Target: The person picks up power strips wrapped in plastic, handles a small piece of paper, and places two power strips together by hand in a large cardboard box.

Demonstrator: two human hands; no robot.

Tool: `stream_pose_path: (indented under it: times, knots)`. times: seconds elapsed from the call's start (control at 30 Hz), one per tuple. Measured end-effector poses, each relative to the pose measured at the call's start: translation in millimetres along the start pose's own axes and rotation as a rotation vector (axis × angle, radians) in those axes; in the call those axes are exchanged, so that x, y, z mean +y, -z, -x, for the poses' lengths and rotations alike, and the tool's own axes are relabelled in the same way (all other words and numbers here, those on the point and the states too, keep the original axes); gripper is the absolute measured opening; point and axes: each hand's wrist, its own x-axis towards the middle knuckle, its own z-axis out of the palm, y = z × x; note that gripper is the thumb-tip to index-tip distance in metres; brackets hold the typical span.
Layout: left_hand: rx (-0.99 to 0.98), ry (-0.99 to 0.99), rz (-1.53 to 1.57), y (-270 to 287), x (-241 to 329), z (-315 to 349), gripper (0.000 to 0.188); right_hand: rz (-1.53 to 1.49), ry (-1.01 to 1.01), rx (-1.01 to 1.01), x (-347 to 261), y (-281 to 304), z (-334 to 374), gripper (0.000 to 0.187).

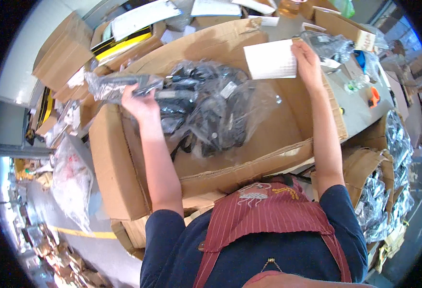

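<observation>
My left hand [141, 102] is closed around a dark, long part wrapped in clear plastic [106, 87], over the left side of a large open cardboard box [112, 165]. Inside that box lies a heap of black parts in clear plastic bags [223, 113]; a small white label shows on one. What the parts are is hard to make out through the plastic. My right hand [309, 65] grips the right edge of a white sheet [270, 60] with rows of small marks, like a label sheet. It hangs above the box's far right corner.
At the left back stand a brown carton [64, 50] and a black-and-yellow box [124, 47] with papers on top. An orange item [374, 97] sits on the grey table at right. More bagged parts [372, 197] fill a carton at lower right.
</observation>
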Motion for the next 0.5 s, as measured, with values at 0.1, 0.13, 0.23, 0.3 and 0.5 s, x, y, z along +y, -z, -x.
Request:
stream_pose_path:
  times: [0.1,0.13,0.23,0.3,0.5]
  knots:
    - [-0.031,-0.154,-0.094,-5.3,-0.6,8.1,0.070,0.080,0.031,-0.022,-20.4,-1.1,3.3,0.021]
    - [-0.016,-0.188,-0.113,-8.4,-3.0,8.3,0.074,0.082,0.031,-0.020,-19.8,-1.0,3.3,0.021]
    - [-0.033,-0.179,-0.126,-0.8,-2.8,2.6,0.074,0.168,0.019,-0.061,-13.5,-2.2,2.9,0.022]
    - [-0.009,-0.126,-0.138,1.6,-4.2,0.0,0.071,0.133,0.053,-0.032,-6.7,-6.1,4.8,0.022]
    - [0.000,-0.022,-0.096,-1.3,-11.7,4.4,0.044,0.110,0.040,-0.038,-2.6,-6.3,3.2,0.024]
